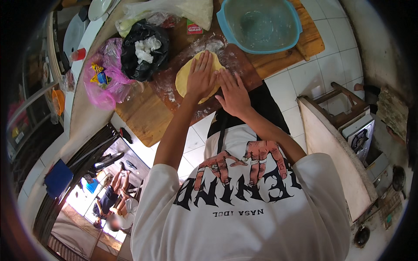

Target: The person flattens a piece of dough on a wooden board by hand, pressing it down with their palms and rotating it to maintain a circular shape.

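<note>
A flattened round of pale yellow dough [183, 78] lies on a brown board or mat [251, 73] dusted with white flour. My left hand [201, 76] rests palm down across its middle, fingers stretched forward and slightly apart. Just to the right, my right hand [234, 93] is spread over the dough's right edge, its fingertips close to my left hand. Neither hand grips anything. Part of the dough is hidden under my hands. Loose flour [212, 42] is scattered thickest along the board's far side.
A wooden table [140, 124] carries a blue plastic basin [259, 49] at far right. On its left stand a black plastic bag [130, 62], a pink bag [111, 75], a clear bag [196, 13] and a small red-green packet [195, 27]. People [112, 195] sit beyond the doorway.
</note>
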`<move>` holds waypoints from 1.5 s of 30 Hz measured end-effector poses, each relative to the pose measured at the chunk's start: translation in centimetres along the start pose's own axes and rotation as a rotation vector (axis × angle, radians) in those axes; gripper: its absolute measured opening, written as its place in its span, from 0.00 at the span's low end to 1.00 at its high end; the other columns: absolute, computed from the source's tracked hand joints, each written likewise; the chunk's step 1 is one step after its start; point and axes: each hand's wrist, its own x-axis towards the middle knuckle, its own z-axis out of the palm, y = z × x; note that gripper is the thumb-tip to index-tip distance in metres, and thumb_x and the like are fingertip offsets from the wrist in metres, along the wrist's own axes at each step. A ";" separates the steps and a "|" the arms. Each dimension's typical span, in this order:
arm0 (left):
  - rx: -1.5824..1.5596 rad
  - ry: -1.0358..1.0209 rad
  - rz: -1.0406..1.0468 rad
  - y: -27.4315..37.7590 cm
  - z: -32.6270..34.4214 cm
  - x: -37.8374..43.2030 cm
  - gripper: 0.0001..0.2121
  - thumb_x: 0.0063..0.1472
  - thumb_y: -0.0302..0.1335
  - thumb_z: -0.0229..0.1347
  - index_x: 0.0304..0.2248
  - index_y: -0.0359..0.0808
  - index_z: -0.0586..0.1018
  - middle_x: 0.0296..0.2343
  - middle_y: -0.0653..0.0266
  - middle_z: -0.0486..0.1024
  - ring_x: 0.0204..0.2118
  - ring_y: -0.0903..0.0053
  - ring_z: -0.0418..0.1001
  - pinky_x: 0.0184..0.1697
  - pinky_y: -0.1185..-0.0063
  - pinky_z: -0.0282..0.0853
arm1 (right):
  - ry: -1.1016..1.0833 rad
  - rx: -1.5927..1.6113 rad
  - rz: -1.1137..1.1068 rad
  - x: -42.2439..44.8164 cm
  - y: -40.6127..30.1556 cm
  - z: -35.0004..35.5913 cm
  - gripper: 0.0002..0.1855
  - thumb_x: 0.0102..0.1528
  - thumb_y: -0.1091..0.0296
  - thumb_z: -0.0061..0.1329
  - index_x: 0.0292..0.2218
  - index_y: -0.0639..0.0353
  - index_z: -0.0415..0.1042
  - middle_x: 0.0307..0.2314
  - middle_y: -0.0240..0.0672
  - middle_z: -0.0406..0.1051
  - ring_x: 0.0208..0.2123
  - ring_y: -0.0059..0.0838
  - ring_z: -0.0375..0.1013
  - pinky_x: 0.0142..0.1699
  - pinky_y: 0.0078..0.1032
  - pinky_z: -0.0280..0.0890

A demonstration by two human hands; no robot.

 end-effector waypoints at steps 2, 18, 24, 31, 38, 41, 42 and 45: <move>0.052 -0.011 0.027 -0.4 -0.3 0.3 0.29 0.69 0.37 0.39 0.65 0.31 0.56 0.65 0.52 0.53 0.68 0.62 0.50 0.70 0.63 0.39 | 0.047 0.090 -0.038 0.5 0.6 0.6 0.41 0.62 0.45 0.42 0.66 0.65 0.49 0.66 0.43 0.47 0.69 0.37 0.43 0.71 0.39 0.37; -0.048 -0.004 0.030 -0.1 -0.3 0.6 0.28 0.69 0.36 0.39 0.65 0.34 0.55 0.65 0.55 0.53 0.69 0.63 0.49 0.70 0.61 0.37 | 0.058 0.071 -0.045 1.7 1.3 0.8 0.44 0.61 0.43 0.42 0.65 0.68 0.48 0.66 0.47 0.46 0.69 0.40 0.43 0.71 0.38 0.37; -0.032 -0.002 0.028 -1.7 -0.7 0.0 0.29 0.68 0.36 0.40 0.65 0.32 0.55 0.65 0.53 0.52 0.69 0.63 0.49 0.70 0.63 0.39 | 0.073 0.122 0.026 2.2 -0.3 0.7 0.43 0.61 0.44 0.43 0.65 0.68 0.49 0.66 0.44 0.47 0.69 0.39 0.43 0.71 0.37 0.37; 0.020 -0.007 -0.028 -2.7 -1.1 -0.1 0.30 0.68 0.38 0.41 0.65 0.32 0.55 0.65 0.52 0.53 0.68 0.61 0.50 0.70 0.63 0.40 | 0.091 0.148 -0.023 1.8 0.9 0.7 0.41 0.61 0.48 0.44 0.65 0.68 0.49 0.66 0.47 0.47 0.69 0.41 0.44 0.71 0.38 0.40; 0.007 0.006 -0.024 -1.6 -0.7 0.2 0.29 0.68 0.38 0.40 0.64 0.31 0.56 0.64 0.51 0.54 0.68 0.62 0.51 0.70 0.63 0.40 | 0.064 0.197 -0.110 2.3 1.7 0.6 0.41 0.61 0.48 0.44 0.64 0.69 0.49 0.66 0.47 0.47 0.69 0.41 0.44 0.71 0.37 0.39; -0.003 0.024 -0.031 -1.4 -0.9 1.6 0.29 0.66 0.36 0.40 0.64 0.31 0.57 0.64 0.52 0.55 0.68 0.62 0.51 0.70 0.63 0.39 | 0.022 0.135 -0.093 3.1 1.6 -0.1 0.41 0.61 0.46 0.44 0.64 0.70 0.52 0.66 0.46 0.48 0.69 0.39 0.43 0.71 0.36 0.38; -0.020 0.019 -0.032 -0.9 -0.6 1.6 0.30 0.66 0.36 0.41 0.64 0.31 0.58 0.64 0.52 0.55 0.68 0.62 0.51 0.70 0.63 0.40 | 0.005 0.130 -0.098 2.5 1.3 -0.2 0.41 0.61 0.46 0.43 0.63 0.70 0.53 0.66 0.46 0.48 0.69 0.39 0.43 0.71 0.36 0.38; -0.052 0.008 -0.038 0.1 0.1 1.6 0.30 0.64 0.34 0.42 0.63 0.31 0.59 0.64 0.52 0.56 0.68 0.62 0.52 0.70 0.62 0.40 | 0.005 0.112 -0.155 2.5 2.0 -0.2 0.39 0.62 0.46 0.42 0.62 0.70 0.57 0.65 0.46 0.50 0.69 0.39 0.42 0.71 0.36 0.36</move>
